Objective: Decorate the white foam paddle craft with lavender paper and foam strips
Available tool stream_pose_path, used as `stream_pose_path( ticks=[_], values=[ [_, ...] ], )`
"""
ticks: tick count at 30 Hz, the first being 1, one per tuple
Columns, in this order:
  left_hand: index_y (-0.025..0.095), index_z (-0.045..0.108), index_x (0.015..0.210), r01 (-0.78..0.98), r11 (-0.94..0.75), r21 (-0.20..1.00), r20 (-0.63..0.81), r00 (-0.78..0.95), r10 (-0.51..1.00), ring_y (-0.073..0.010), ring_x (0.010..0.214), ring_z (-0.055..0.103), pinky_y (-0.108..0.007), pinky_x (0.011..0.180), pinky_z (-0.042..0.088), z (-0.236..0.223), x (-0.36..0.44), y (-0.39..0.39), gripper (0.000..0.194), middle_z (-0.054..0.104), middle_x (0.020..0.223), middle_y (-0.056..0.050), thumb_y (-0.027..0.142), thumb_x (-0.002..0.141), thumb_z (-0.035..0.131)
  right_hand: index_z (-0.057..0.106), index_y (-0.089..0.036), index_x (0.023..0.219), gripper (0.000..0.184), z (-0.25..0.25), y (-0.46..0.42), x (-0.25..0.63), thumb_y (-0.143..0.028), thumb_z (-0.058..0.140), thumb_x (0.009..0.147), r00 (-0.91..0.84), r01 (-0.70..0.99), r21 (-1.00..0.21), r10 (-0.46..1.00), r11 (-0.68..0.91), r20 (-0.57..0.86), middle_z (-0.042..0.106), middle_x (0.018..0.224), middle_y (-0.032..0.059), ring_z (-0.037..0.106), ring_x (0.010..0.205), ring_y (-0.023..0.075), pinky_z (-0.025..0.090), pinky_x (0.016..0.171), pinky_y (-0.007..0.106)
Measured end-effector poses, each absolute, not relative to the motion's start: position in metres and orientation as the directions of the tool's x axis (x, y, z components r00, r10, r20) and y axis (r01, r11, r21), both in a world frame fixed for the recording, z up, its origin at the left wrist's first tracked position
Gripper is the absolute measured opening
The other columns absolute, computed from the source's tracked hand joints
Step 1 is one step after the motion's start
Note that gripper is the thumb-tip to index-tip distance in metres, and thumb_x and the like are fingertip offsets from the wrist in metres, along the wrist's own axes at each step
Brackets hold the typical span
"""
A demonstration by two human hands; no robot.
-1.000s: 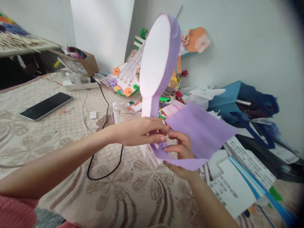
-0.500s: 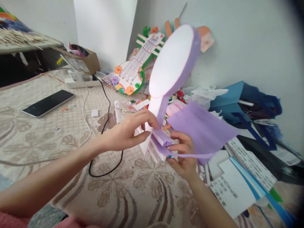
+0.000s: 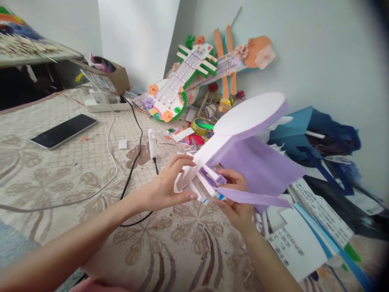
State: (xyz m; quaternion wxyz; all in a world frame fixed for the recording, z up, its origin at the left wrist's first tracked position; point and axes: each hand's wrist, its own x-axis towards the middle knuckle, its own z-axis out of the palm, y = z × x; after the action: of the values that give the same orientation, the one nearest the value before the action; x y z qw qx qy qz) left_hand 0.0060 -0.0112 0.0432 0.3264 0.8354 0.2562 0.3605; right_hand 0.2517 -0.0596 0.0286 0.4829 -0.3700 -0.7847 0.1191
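While the left hand (image 3: 165, 185) half-cups the paddle-shaped craft (image 3: 251, 115), the right hand (image 3: 238, 198) pinches it. Ten o'clock's carton (image 3: 118, 80) holds something pink (image 3: 101, 65).

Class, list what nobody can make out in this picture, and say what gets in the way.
All in the head view:
Reverse of the white-and-purple piece: turned from the camera.
Part of the right hand: covered by the purple strip.
Whatever lies behind the purple sheet: blocked by it.
Most contents of the cardboard box: hidden by its walls.
Left ends of the pale sticks: cut off by the left edge.
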Motion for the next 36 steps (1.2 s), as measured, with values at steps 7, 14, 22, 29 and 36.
stream_pose_path(
  ticks=[7,14,22,29,36],
  values=[
    [0.029,0.027,0.147,0.207,-0.537,0.818,0.317,0.617,0.721,-0.0332,0.144,0.035,-0.053,0.106,0.05,0.02,0.002,-0.009,0.086,0.029,0.155,-0.018,0.035,0.078,0.077,0.06,-0.026,0.109,0.023,0.032,-0.057,0.249,-0.029,0.066,0.087,-0.293,0.429,-0.543,0.68,0.722,0.673,0.056,0.129,0.0095,0.057,0.121,0.0298,0.051,0.099,0.05],
    [0.03,0.005,0.156,0.175,-0.627,0.759,0.35,0.702,0.62,-0.0372,0.152,0.016,-0.06,0.11,0.042,0.024,-0.004,0.001,0.107,0.012,0.164,-0.017,0.022,0.076,0.075,0.061,-0.025,0.111,0.023,0.037,-0.054,0.243,-0.029,0.064,0.088,-0.313,0.4,-0.545,0.668,0.737,0.675,0.057,0.128,0.0099,0.057,0.121,0.0291,0.052,0.097,0.047],
    [0.022,0.033,0.147,-0.011,-0.276,0.961,0.24,0.531,0.813,-0.0309,0.145,0.035,-0.055,0.114,0.038,0.026,0.006,0.031,0.055,0.034,0.157,-0.018,0.031,0.095,0.05,0.058,-0.025,0.12,0.034,0.031,-0.051,0.247,-0.028,0.066,0.087,-0.278,0.376,-0.628,0.73,0.681,0.625,0.052,0.13,0.0115,0.053,0.124,0.032,0.047,0.105,0.053],
    [0.016,0.04,0.142,0.083,-0.205,0.975,0.152,0.423,0.894,-0.038,0.144,0.035,-0.055,0.116,0.031,0.04,0.037,0.055,0.077,0.037,0.156,-0.02,0.052,0.081,0.068,0.059,-0.026,0.115,0.032,0.034,-0.049,0.242,-0.028,0.068,0.084,-0.297,0.361,-0.601,0.699,0.713,0.651,0.054,0.129,0.0108,0.055,0.122,0.0319,0.045,0.106,0.055],
    [0.016,0.048,0.137,-0.028,-0.187,0.982,0.18,0.444,0.878,-0.0318,0.115,0.057,-0.049,0.099,0.044,0.04,0.045,0.055,0.07,0.055,0.136,-0.017,0.046,0.079,0.072,0.052,-0.03,0.127,0.049,0.039,-0.054,0.23,-0.042,0.071,0.084,-0.313,0.266,-0.557,0.617,0.786,0.722,0.053,0.134,0.0114,0.055,0.125,0.0318,0.053,0.099,0.053]
  ],
)
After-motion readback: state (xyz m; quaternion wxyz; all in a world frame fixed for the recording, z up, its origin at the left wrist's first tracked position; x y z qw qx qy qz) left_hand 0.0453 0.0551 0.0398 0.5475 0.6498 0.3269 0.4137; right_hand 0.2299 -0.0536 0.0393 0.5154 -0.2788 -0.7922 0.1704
